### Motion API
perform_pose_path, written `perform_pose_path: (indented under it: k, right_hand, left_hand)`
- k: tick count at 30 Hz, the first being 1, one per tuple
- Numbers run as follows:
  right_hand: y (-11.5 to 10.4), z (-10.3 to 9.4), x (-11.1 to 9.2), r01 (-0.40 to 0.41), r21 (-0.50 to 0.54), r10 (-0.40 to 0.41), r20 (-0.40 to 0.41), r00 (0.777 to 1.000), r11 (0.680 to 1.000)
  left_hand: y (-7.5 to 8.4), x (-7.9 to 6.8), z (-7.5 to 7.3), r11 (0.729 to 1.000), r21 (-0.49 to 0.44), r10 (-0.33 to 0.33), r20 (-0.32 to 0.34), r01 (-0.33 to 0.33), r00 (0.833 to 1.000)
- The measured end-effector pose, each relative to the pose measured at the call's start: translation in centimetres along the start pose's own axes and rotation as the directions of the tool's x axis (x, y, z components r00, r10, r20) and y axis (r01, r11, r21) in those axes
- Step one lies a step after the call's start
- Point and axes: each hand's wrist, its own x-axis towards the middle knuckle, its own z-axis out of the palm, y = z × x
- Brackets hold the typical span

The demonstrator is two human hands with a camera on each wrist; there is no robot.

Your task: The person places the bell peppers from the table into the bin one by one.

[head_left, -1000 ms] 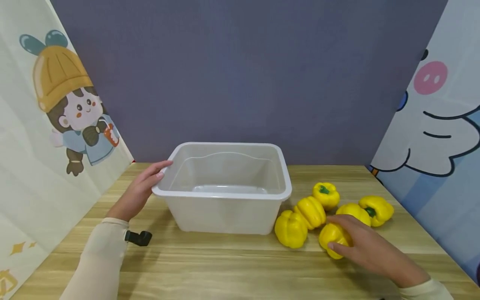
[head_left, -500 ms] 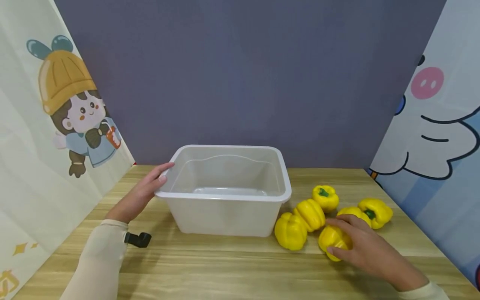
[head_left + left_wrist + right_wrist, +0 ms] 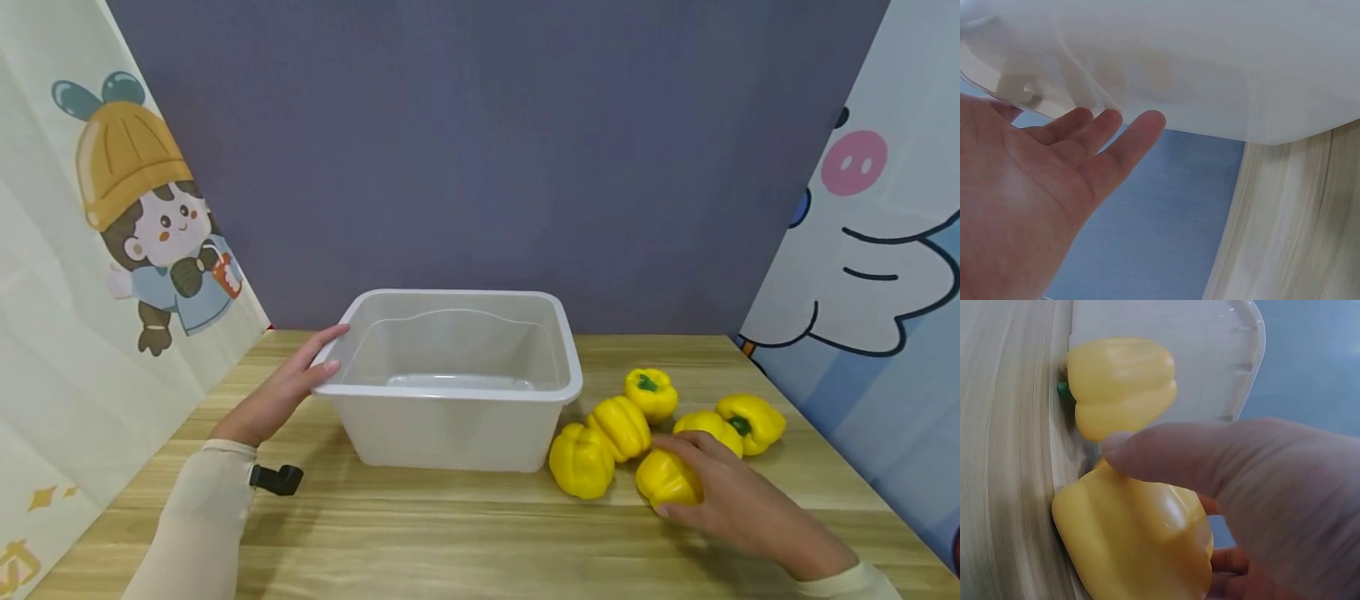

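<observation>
At lower right in the head view, the right hand [image 3: 727, 493] is hiding part of the yellow pepper [image 3: 664, 478] it is gripping, and the bottom edge is cutting off both sleeves [image 3: 191, 525]. The right wrist view is cropping that pepper at the bottom, the left wrist view the pale bin [image 3: 1235, 75] at the top.

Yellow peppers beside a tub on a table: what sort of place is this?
Probably a makeshift indoor booth: a plain dark panel behind the wood-grain table, with cartoon-covered walls on both sides.
</observation>
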Motion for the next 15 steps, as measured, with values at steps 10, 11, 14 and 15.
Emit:
perform_pose_path:
  k: [10,11,14,15]
  right_hand:
    - [0.16,0.02,0.00,0.005,0.027,-0.005,-0.010,1.000,1.000]
    - [0.17,0.03,0.01,0.010,0.029,-0.009,-0.013,1.000,1.000]
    - [0.17,0.06,-0.01,0.023,0.027,-0.022,-0.025,0.999,0.999]
    - [0.17,0.07,-0.02,0.028,0.025,-0.027,-0.029,0.999,0.999]
  left_hand:
    - [-0.45,0.24,-0.12,1.000,-0.025,0.006,0.009,-0.006,1.000]
    - [-0.45,0.24,-0.11,1.000,-0.026,0.005,0.008,-0.005,1.000]
    - [-0.42,0.21,-0.07,1.000,-0.031,0.001,0.008,-0.001,1.000]
    - [-0.40,0.20,-0.05,0.999,-0.033,0.000,0.007,0.000,1.000]
